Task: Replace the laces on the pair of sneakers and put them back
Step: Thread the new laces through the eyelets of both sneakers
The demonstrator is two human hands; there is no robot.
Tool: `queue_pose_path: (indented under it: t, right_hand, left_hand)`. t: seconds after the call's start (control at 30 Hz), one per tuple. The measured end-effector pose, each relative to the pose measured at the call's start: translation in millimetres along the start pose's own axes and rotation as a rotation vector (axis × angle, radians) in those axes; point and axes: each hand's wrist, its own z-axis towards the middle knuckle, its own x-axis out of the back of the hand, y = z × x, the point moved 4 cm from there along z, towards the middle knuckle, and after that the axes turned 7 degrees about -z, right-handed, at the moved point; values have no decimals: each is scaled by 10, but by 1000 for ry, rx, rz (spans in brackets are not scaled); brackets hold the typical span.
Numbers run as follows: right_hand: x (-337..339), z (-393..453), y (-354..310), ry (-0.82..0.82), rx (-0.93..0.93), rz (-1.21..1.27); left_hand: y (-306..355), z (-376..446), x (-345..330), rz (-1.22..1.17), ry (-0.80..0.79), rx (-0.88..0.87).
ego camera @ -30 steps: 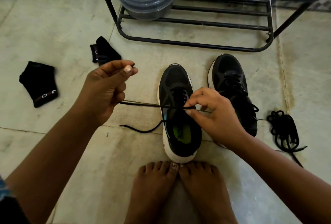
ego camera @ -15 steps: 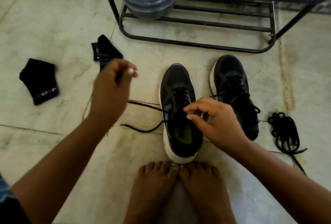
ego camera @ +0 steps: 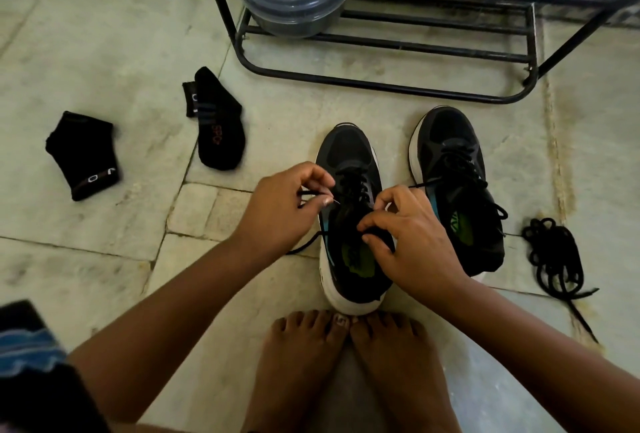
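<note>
While 2 bare feet (ego camera: 346, 356) brace the heel of the near sneaker (ego camera: 349, 210), both hands work its lace (ego camera: 349, 186): the left hand (ego camera: 284, 210) pinches a lace end beside the eyelets, and the right hand (ego camera: 412, 238) pinches lace at the tongue. By my reading this shoe is partly threaded, while the second sneaker (ego camera: 453, 183) just beside it already looks laced. A loose lace bundle (ego camera: 550, 256) lies to the right. Beyond, 2 socks (ego camera: 218, 127) lie left, and the rack (ego camera: 381, 82) waits with open floor before it.
</note>
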Motion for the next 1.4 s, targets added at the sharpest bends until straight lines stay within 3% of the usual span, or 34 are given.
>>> queue_pose_path:
  t: [0.57, 0.8, 0.93, 1.0, 1.2, 1.4]
  right_hand:
    - [-5, 19, -46, -51, 2, 9]
    - [-36, 71, -26, -34, -240, 335]
    - [-13, 81, -47, -13, -265, 385]
    - [6, 76, -60, 1, -226, 337]
    - [37, 113, -167, 109, -2, -119]
    - [12, 179, -129, 65, -53, -107]
  left_hand:
    - [17, 58, -166, 115, -95, -101]
    - [-43, 56, -167, 144, -61, -59]
    - [-50, 45, -166, 126, -66, -35]
    - [-64, 59, -188, 105, -80, -40]
    - [-61, 1, -261, 197, -166, -99]
    - [-54, -60, -287, 322, -61, -103]
